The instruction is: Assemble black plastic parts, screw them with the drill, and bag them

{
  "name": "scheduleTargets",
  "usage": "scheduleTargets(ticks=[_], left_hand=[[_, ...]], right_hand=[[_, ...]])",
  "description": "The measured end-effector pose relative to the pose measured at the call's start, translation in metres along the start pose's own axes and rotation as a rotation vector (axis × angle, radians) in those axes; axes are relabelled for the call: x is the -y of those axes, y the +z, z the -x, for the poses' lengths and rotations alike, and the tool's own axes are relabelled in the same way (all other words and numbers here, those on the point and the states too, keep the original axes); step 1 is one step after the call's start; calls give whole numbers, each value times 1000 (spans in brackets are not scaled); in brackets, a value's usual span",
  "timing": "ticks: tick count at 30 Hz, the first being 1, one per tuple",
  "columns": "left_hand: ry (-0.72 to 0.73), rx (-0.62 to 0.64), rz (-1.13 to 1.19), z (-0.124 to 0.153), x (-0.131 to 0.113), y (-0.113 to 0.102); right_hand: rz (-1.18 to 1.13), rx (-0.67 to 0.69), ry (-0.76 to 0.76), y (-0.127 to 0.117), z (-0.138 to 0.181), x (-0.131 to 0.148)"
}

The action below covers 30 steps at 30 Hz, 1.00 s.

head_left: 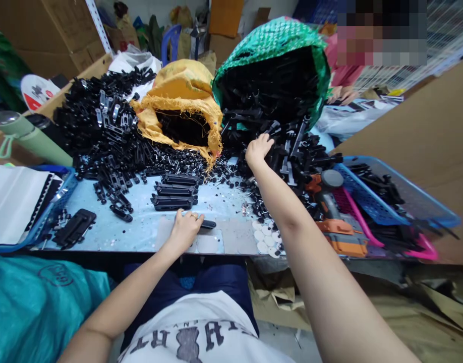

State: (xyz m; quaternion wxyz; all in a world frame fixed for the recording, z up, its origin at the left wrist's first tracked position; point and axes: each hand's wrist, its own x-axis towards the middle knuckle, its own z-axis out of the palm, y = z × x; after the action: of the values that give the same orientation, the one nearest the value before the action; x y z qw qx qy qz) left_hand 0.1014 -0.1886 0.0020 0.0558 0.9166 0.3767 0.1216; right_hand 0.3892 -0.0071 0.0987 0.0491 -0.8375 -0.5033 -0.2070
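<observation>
My left hand (184,232) rests at the table's front, its fingers curled over a black plastic bar (209,224) whose right end sticks out beyond them. Just behind that hand, long black plastic parts (174,202) lie side by side in a short row. My right hand (259,149) is stretched forward to a heap of black plastic parts (288,151) that spills from a green woven sack (269,43). Its fingers are slightly apart at the heap's edge; no held piece shows between them.
An orange sack (182,80) stands behind scattered screws. Small black clips (114,118) are piled left. An orange-and-black power tool (335,217) lies right, beside a blue basket (375,201) and a pink basket (428,247). A green tumbler (35,136) leans left. Another person's hands (343,95) are behind.
</observation>
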Motion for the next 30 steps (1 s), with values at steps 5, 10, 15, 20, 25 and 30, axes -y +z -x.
scheduleTargets(ticks=[5, 10, 15, 20, 25, 30], left_hand=[[-127, 15, 71, 16, 2, 2], [-174, -235, 860, -7, -22, 8], [-641, -140, 1590, -23, -39, 1], [-537, -27, 1312, -5, -28, -7], [-46, -88, 543, 1, -9, -9], [66, 115, 244, 0, 4, 1]], right_hand=[[-239, 88, -96, -33, 67, -15], [-1072, 351, -145, -52, 166, -14], [-1005, 575, -133, -57, 230, -28], [-497, 335, -801, -67, 246, -58], [-253, 531, -1093, -45, 250, -54], [-190, 543, -993, -31, 264, -43]])
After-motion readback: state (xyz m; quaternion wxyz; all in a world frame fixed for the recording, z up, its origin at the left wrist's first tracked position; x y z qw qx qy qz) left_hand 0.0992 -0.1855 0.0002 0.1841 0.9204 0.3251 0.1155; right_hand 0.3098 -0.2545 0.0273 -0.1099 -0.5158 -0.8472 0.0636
